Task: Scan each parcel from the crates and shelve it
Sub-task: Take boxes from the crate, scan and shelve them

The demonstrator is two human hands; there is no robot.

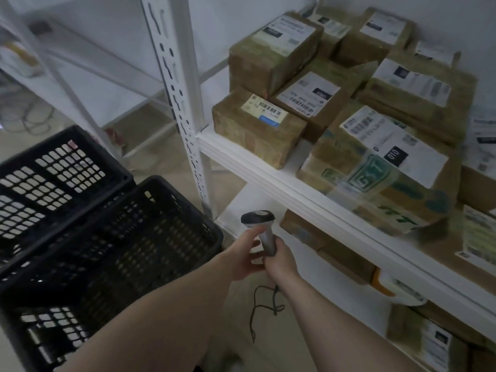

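A grey and black handheld barcode scanner [261, 226] stands upright in front of the shelf, its cable [264, 307] dangling below. My right hand [281, 261] grips its handle. My left hand [245, 256] touches the handle from the left, fingers curled round it below the head. Several taped brown parcels with white labels lie on the white shelf [268, 170], the nearest a small box [257, 127] at the shelf's left front corner. A larger parcel with green print [375, 170] overhangs the shelf's front edge. Two black plastic crates [112, 237] stand at the left; no parcel shows inside them.
A white perforated upright post [177, 103] rises between crates and shelf. Lower shelves hold more parcels [335, 253]. Another white rack [53, 63] stands behind the crates at the left, over a beige floor with cables.
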